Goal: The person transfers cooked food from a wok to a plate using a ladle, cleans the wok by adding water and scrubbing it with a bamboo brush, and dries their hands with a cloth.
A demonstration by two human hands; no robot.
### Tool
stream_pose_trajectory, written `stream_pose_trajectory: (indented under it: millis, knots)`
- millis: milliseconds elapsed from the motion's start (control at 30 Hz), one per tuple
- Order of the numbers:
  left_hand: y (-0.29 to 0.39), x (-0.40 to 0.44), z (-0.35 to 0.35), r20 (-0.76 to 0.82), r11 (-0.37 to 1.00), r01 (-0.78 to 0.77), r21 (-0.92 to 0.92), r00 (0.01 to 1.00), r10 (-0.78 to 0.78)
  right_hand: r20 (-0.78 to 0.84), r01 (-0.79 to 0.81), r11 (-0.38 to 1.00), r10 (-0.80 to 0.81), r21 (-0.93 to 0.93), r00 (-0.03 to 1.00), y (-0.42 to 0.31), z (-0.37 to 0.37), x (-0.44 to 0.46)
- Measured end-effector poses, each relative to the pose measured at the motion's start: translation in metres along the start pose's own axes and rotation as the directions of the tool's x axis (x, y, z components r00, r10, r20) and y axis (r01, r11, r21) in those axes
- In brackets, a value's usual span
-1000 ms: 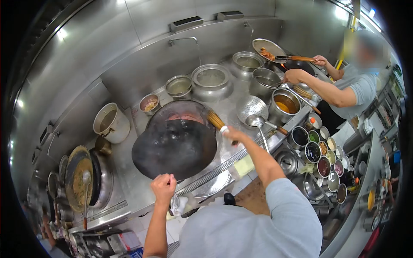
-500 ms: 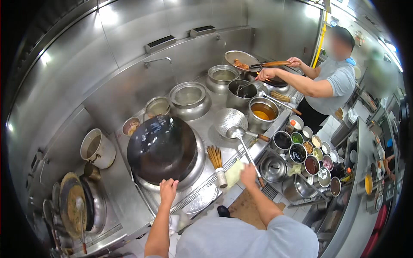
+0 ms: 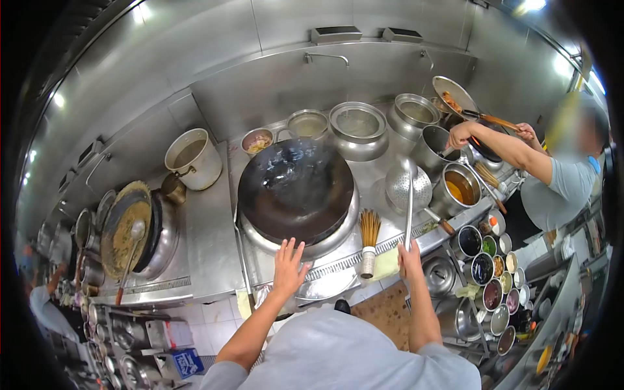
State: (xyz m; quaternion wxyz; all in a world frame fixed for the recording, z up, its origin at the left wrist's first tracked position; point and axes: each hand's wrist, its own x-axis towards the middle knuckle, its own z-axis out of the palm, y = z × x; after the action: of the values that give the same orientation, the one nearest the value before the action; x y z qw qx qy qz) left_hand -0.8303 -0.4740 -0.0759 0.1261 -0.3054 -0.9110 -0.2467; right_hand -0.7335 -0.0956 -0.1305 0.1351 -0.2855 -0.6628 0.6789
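A large dark wok [image 3: 296,192] rests on the round steel burner ring in front of me. By its near rim is my left hand [image 3: 290,266], open with the fingers spread and holding nothing. My right hand [image 3: 409,259] is wrapped round the handle of a long steel ladle [image 3: 409,201], its bowl pointing away from me above a perforated strainer [image 3: 398,190]. Between my hands, a bamboo wok brush [image 3: 369,234] lies on the stove's front edge. A pale folded cloth [image 3: 388,265] is beside my right hand.
Behind the wok stand steel pots [image 3: 357,123] and a bowl of food [image 3: 257,141]. On the left are a stockpot [image 3: 194,159] and a second wok [image 3: 127,234]. A co-worker [image 3: 552,175] works at the right, near a pot of orange liquid [image 3: 460,188] and several sauce containers [image 3: 482,268].
My left hand has gone from closed at the wok's rim to open. The wok's inside now shows more. The ladle in my right hand points more directly away. My view has turned left.
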Motion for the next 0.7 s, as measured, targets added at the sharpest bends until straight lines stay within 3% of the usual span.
stream_pose_trajectory:
  millis: [33,100,133,167,267,433,500,533,567,600,633,667,700]
  knots:
    - [0.000,-0.003,-0.002,0.017,1.000,0.013,-0.012,1.000,-0.013,0.078,-0.001,0.988,-0.012,0.155,0.997,-0.002,0.008,0.036]
    - [0.006,-0.007,-0.009,0.031,0.999,0.016,-0.028,0.999,-0.015,0.152,-0.247,0.870,0.200,0.426,0.968,-0.066,0.040,0.062]
    - [0.010,-0.008,-0.017,0.013,1.000,0.026,-0.009,1.000,-0.026,0.157,-0.237,0.920,0.196,0.312,0.968,-0.060,0.048,0.099]
    - [0.009,-0.010,-0.024,-0.011,0.999,0.038,0.014,0.999,-0.038,0.140,-0.045,0.998,0.037,0.050,0.989,-0.062,0.055,0.123]
    - [-0.008,-0.038,-0.034,-0.110,0.992,0.119,-0.032,0.986,-0.121,0.204,-0.086,0.982,0.051,0.166,0.978,-0.092,0.079,0.189]
    - [-0.019,-0.111,-0.066,-0.211,0.955,0.295,0.017,0.935,-0.285,0.135,-0.048,0.995,0.060,-0.091,0.989,-0.106,0.122,0.294]
    - [-0.019,-0.136,-0.076,-0.246,0.918,0.388,0.076,0.900,-0.360,0.196,-0.205,0.969,0.229,-0.138,0.953,-0.114,0.129,0.323]
    - [-0.021,-0.141,-0.080,-0.260,0.910,0.408,0.075,0.889,-0.377,0.215,-0.197,0.969,0.227,-0.151,0.950,-0.118,0.131,0.331]
    - [-0.020,-0.149,-0.083,-0.271,0.891,0.450,0.060,0.866,-0.419,0.334,-0.365,0.914,0.293,0.178,0.896,-0.120,0.133,0.337]
    - [-0.017,-0.159,-0.083,-0.278,0.869,0.493,0.044,0.841,-0.463,0.462,-0.528,0.717,0.317,0.455,0.828,-0.119,0.135,0.339]
    - [-0.014,-0.159,-0.087,-0.274,0.872,0.486,0.058,0.848,-0.455,0.528,-0.499,0.676,0.187,0.543,0.828,-0.111,0.139,0.335]
    - [-0.013,-0.159,-0.088,-0.272,0.859,0.510,0.056,0.835,-0.478,0.541,-0.516,0.679,0.204,0.523,0.816,-0.102,0.142,0.328]
    - [-0.013,-0.155,-0.086,-0.249,0.865,0.502,-0.012,0.836,-0.489,0.622,-0.573,0.547,0.116,0.610,0.774,-0.106,0.141,0.310]
